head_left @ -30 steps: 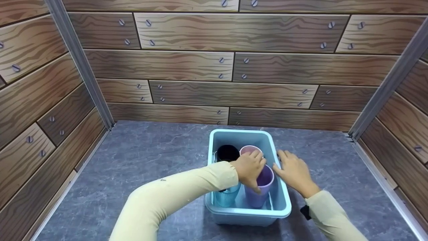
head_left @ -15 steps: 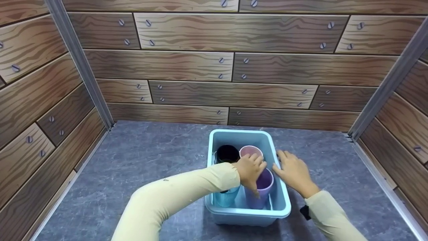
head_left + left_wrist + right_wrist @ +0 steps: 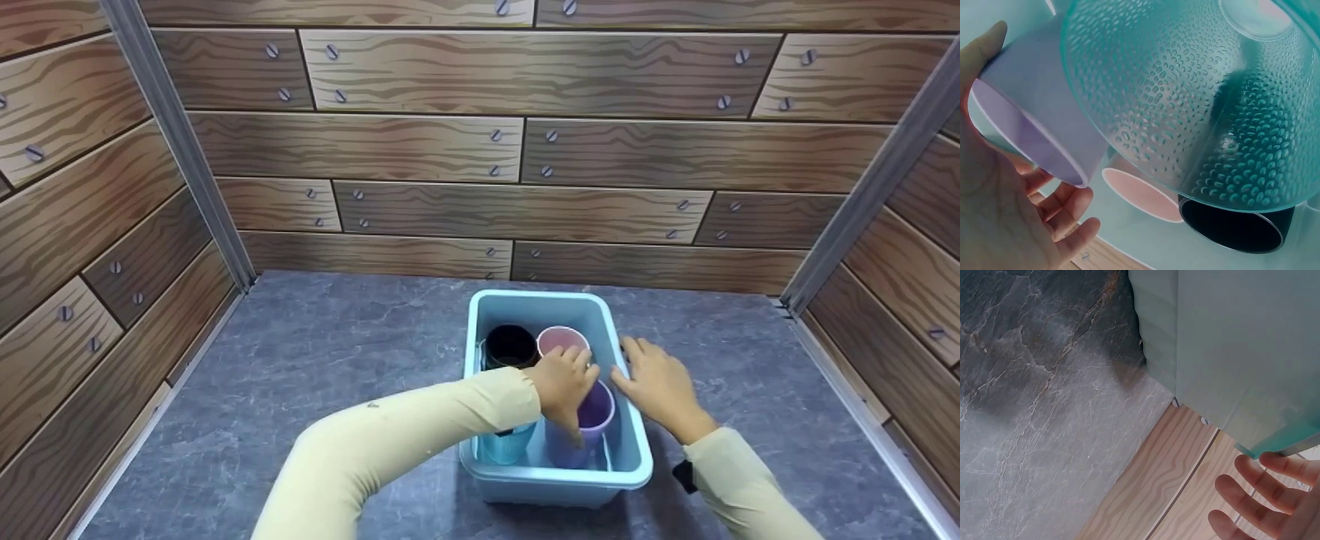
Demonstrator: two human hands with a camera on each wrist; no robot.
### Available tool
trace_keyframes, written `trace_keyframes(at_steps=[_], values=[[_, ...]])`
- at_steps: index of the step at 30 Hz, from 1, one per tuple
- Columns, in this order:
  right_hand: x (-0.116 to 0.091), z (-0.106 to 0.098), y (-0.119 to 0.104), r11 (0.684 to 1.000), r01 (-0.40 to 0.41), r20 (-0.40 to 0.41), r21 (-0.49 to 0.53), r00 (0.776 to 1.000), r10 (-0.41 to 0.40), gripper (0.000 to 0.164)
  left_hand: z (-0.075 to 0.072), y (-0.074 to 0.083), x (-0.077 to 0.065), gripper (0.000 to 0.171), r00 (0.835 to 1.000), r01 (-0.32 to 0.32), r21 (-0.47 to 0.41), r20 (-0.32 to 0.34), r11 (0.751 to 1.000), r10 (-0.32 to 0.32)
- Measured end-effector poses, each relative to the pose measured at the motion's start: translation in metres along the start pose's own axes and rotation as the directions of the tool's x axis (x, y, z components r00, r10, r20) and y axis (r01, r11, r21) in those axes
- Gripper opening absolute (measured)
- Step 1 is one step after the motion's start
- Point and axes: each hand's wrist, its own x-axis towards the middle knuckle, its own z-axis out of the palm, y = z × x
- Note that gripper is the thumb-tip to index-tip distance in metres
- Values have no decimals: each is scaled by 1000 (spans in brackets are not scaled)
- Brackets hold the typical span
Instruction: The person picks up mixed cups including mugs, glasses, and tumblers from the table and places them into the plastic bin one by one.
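A light-blue plastic bin (image 3: 559,474) stands on the table with cups inside. My left hand (image 3: 562,384) reaches in from above and holds a purple cup (image 3: 1044,95) at its rim, thumb on one side, fingers on the other. That cup sits in the bin's near right part. To its left is a clear teal cup (image 3: 1185,101) with a dimpled surface, partly hidden by my sleeve in the head view. Behind them are a black cup (image 3: 511,346) and a pink cup (image 3: 562,340). My right hand (image 3: 660,386) rests against the bin's right rim, fingers spread.
The dark marbled tabletop (image 3: 337,322) extends around the bin. Wood-patterned walls (image 3: 420,142) enclose it at the back and both sides, with metal posts (image 3: 187,150) in the corners.
The purple cup has shifted slightly toward me within the bin, and my left hand has moved a little with it. My right hand stays at the rim.
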Motion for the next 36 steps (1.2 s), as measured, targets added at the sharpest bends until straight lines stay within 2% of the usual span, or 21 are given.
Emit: trace_keyframes(at_steps=[13,21,36], values=[[-1,1,0,1000,-5,13,0,1000,5,47,1,2,0,107,1000,4,-6,3,1000,-4],[-1,-1,-1,1000,11,-16,19,1000,-11,43,2,1,1,108,1000,19,5,-1,1000,-19],[-1,-2,-2,1000,3,-10,9,1000,-3,46,-1,3,-3,115,999,12,19,41,1000,-13]])
